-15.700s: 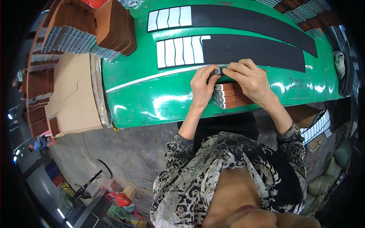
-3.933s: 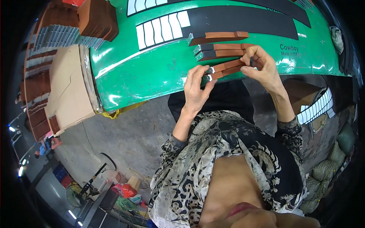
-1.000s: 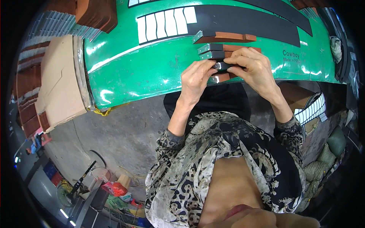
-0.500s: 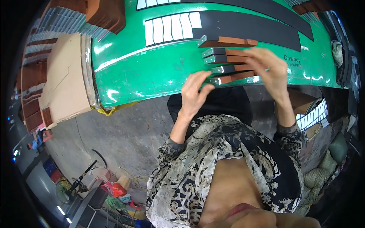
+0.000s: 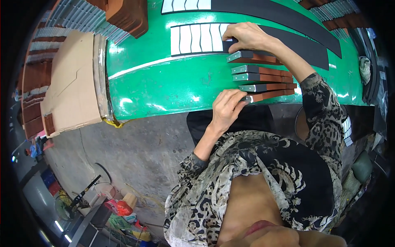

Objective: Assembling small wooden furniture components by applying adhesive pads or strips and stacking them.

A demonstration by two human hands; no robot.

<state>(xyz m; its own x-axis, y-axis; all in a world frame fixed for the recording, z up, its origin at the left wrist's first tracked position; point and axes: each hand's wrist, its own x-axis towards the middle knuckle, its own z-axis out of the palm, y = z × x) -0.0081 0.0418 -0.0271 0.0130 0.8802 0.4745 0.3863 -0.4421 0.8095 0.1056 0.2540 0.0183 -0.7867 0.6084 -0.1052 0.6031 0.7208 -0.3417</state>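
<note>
Several narrow brown pieces (image 5: pixel 269 78) with black sections and shiny silver ends lie side by side on the green tabletop (image 5: pixel 164 84). At the silver end of the nearest piece (image 5: pixel 263 96), my left hand (image 5: pixel 226 108) is closed, thumb and fingers around the tip. My right hand (image 5: pixel 247 36) reaches over the row to a long black strip (image 5: pixel 296 45). Its fingers pinch at the right end of a block of white stickers (image 5: pixel 197 39) with wavy dark lines. The fingertips partly hide the sticker there.
Another black strip (image 5: pixel 267 10) with white stickers lies farther back. Flattened cardboard (image 5: pixel 72 82) adjoins the table at left. Stacks of brown pieces (image 5: pixel 127 18) with silvery ends stand at the far left, and more (image 5: pixel 335 16) at the far right. A fan (image 5: pixel 66 206) stands on the floor at lower left.
My right hand has moved from the right ends of the brown pieces, up and left to the white stickers. My left hand stays by the nearest silver end as the whole view shifts.
</note>
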